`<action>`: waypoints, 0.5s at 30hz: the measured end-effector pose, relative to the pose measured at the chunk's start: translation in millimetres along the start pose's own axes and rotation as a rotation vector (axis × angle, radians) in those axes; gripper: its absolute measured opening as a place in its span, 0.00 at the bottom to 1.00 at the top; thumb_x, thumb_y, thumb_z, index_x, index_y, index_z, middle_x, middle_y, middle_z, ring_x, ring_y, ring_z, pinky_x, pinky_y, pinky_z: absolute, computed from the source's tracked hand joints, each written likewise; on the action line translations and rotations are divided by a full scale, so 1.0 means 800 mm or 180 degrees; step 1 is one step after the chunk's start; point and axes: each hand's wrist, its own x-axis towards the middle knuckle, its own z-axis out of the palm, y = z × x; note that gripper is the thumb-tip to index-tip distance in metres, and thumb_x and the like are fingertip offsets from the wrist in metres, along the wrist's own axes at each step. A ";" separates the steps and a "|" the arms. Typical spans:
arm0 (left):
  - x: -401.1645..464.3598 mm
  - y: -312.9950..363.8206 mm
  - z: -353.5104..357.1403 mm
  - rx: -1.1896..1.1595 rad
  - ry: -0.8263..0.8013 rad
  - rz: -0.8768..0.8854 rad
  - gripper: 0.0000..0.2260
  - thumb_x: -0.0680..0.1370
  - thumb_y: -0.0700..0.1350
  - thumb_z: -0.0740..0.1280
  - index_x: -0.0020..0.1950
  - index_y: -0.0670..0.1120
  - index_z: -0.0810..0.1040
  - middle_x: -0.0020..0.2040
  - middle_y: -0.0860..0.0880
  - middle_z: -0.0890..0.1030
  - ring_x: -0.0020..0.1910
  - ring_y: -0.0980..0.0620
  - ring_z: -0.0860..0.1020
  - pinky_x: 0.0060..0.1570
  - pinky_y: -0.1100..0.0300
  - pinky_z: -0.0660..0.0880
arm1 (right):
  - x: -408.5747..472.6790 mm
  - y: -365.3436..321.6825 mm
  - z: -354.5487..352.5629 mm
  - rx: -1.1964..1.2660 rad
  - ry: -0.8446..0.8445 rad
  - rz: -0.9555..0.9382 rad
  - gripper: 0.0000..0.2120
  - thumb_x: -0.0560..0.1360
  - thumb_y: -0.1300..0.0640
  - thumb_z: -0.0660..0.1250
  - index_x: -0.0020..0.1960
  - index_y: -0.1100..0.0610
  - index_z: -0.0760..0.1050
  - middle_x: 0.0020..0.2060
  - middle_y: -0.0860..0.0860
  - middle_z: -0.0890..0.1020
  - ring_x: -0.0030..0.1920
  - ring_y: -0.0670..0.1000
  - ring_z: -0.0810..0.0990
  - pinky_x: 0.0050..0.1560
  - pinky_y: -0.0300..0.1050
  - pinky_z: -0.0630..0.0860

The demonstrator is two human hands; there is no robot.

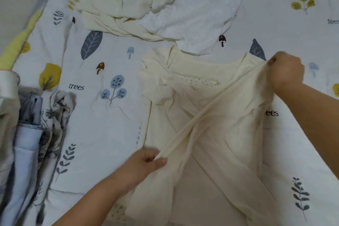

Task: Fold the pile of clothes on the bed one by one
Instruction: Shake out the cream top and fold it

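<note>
Printed on the bed sheet (pixel 113 130): "trees" in dark script, left of the cream top (pixel 216 134); the same word again just right of the top, partly covered so only "ees" reads; a third, cut by the frame edge, far up and right of the top. No label or brand readable on any garment.

Cream top spread on the sheet, right of middle, neckline away from the viewer, lower hem toward the viewer. Dotted lining visible inside the neck opening. Right side of the top lifted and pulled across the body as a taut diagonal band, running from upper right down to lower left.

Right hand (pixel 286 71) at the top's upper right corner, by the shoulder, fingers curled, pinching the cloth there and holding it raised off the sheet. Left hand (pixel 146 161) at the top's lower left edge, fingers and thumb closed on the other end of the band. Each grip thus closed on the top, one at either end of the stretched fold, well apart.

Beyond the top's neckline, a pile (pixel 161 5) of unfolded clothes: pale yellow cloth on the left, white dotted cloth on the right, its lower edge just touching the top's collar. Far left of the top, a bunched quilt (pixel 42 134) in blue, grey and leaf print.
</note>
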 end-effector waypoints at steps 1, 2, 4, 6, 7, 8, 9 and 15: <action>0.003 -0.003 -0.002 0.0064 0.0067 0.0001 0.11 0.76 0.43 0.67 0.45 0.34 0.77 0.39 0.44 0.78 0.37 0.51 0.76 0.41 0.60 0.71 | 0.006 0.001 -0.001 0.0117 -0.0007 0.0148 0.12 0.78 0.61 0.58 0.58 0.65 0.73 0.53 0.68 0.77 0.54 0.68 0.75 0.53 0.55 0.71; 0.006 -0.007 -0.003 0.0202 0.0169 0.0002 0.09 0.76 0.42 0.67 0.44 0.35 0.78 0.38 0.45 0.78 0.36 0.52 0.76 0.39 0.62 0.71 | 0.008 0.001 -0.001 0.0253 -0.0076 0.0339 0.14 0.78 0.58 0.58 0.60 0.64 0.71 0.57 0.67 0.75 0.56 0.68 0.74 0.56 0.55 0.70; 0.008 -0.016 -0.005 0.0638 0.0466 0.0037 0.07 0.77 0.41 0.66 0.43 0.37 0.77 0.35 0.48 0.75 0.31 0.57 0.72 0.32 0.68 0.68 | 0.002 -0.002 0.005 0.0460 -0.0386 0.0862 0.22 0.78 0.52 0.59 0.67 0.62 0.63 0.63 0.65 0.69 0.60 0.67 0.71 0.59 0.55 0.68; 0.007 -0.023 -0.004 0.1013 0.0717 0.0149 0.08 0.77 0.40 0.64 0.39 0.40 0.75 0.31 0.52 0.71 0.26 0.62 0.67 0.29 0.71 0.64 | -0.017 -0.004 0.016 0.0425 -0.0783 0.1138 0.29 0.76 0.47 0.61 0.70 0.62 0.57 0.65 0.65 0.66 0.62 0.68 0.69 0.58 0.56 0.68; 0.006 -0.025 -0.003 0.1167 0.0789 0.0244 0.10 0.77 0.41 0.64 0.36 0.42 0.73 0.30 0.52 0.70 0.25 0.62 0.67 0.30 0.70 0.64 | -0.029 -0.004 0.023 0.0424 -0.0946 0.1083 0.31 0.75 0.46 0.62 0.70 0.62 0.56 0.65 0.65 0.66 0.62 0.67 0.70 0.55 0.54 0.69; 0.003 -0.027 -0.001 0.1325 0.0839 0.0336 0.12 0.77 0.41 0.64 0.34 0.45 0.71 0.29 0.52 0.69 0.26 0.61 0.67 0.31 0.70 0.65 | -0.038 -0.002 0.030 0.0462 -0.1045 0.0918 0.31 0.75 0.49 0.64 0.70 0.63 0.56 0.63 0.66 0.68 0.61 0.67 0.71 0.51 0.52 0.69; 0.000 -0.029 -0.001 0.1474 0.0875 0.0400 0.14 0.77 0.42 0.65 0.32 0.48 0.68 0.29 0.52 0.68 0.27 0.60 0.66 0.32 0.69 0.64 | -0.046 0.002 0.036 0.0497 -0.1078 0.0688 0.30 0.74 0.53 0.65 0.69 0.63 0.57 0.61 0.65 0.71 0.59 0.66 0.72 0.49 0.50 0.68; -0.014 -0.024 -0.024 0.2737 0.1134 0.0243 0.07 0.79 0.49 0.62 0.40 0.52 0.72 0.39 0.54 0.76 0.40 0.55 0.74 0.39 0.64 0.69 | -0.050 0.033 0.032 0.0685 -0.0595 0.0323 0.23 0.76 0.59 0.65 0.67 0.63 0.62 0.58 0.66 0.73 0.58 0.66 0.72 0.54 0.53 0.68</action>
